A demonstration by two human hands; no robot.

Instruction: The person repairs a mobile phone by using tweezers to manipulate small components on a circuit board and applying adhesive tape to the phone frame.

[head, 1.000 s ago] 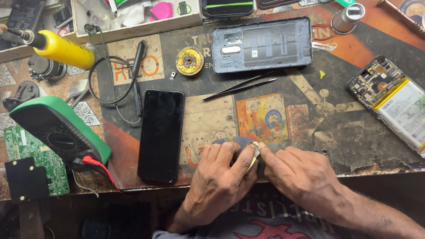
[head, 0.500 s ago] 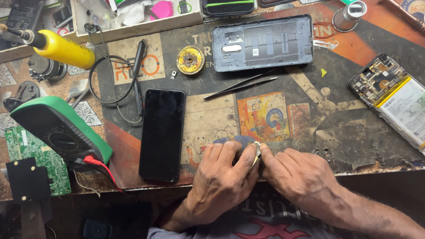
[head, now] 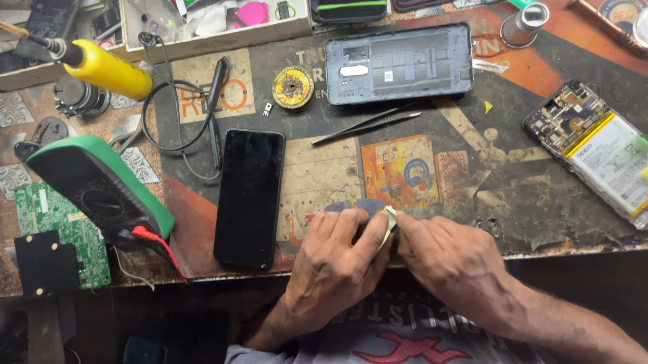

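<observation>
Since the earlier frame, both hands have barely shifted. Left hand (head: 335, 265) and right hand (head: 454, 265) pinch a small pale part (head: 389, 221) together at the mat's (head: 538, 204) near edge (black phone (head: 249, 196) just left).

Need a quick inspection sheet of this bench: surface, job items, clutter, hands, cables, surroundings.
Surface: worn, stained work mat on a bench.
Job's things: small pale piece pinched between both hands at the near edge.
Clutter: black phone, phone back shell, tweezers, opened phone, green multimeter, green circuit board, yellow-handled tool.
Grippers: left hand and right hand, both gripping.
Cables: black lead; red probe wire.
Surroundings: parts tray.
</observation>
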